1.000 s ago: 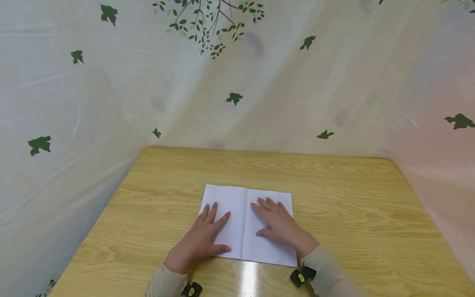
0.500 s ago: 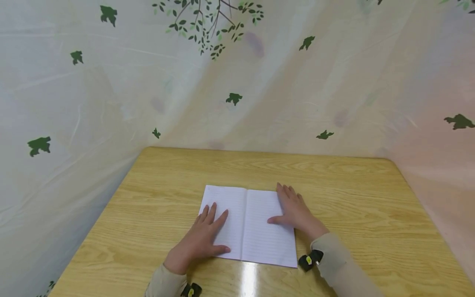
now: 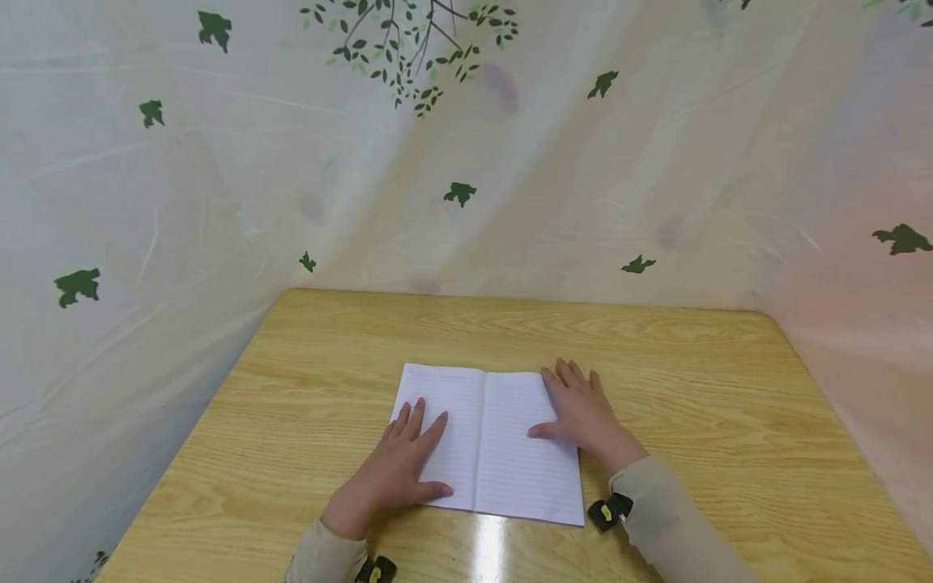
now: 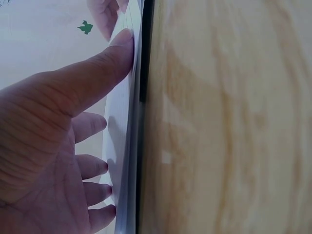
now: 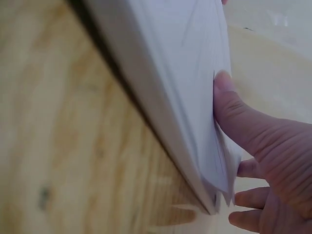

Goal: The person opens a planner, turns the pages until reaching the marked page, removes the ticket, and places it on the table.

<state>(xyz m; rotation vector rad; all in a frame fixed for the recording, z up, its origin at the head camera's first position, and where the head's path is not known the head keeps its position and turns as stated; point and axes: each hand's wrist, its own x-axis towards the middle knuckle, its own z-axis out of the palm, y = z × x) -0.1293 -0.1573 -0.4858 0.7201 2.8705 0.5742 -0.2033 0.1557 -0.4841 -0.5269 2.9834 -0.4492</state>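
An open notebook [image 3: 517,478] with white ruled pages lies flat on the wooden table. My left hand [image 3: 394,465] rests on its left page with fingers spread; in the left wrist view, the thumb [image 4: 105,68] and fingertips touch the paper. Over at the right edge is my right hand [image 3: 583,413], its thumb stretched across the right page and its fingers extended around the far right corner. In the right wrist view, the right thumb [image 5: 239,114] lies against the page while several page edges [image 5: 222,187] stand slightly fanned apart at the corner.
The wooden table [image 3: 729,421] spreads around the notebook on all sides. Behind it hangs a pale cloth backdrop [image 3: 547,162] with green leaf prints. Both wrists carry a small black device [image 3: 611,512] below the beige sleeves [image 3: 663,510].
My right hand has slid rightward and away from me, from the middle of the right page to its outer edge, with its fingers spreading a little since. The left hand has stayed in place.
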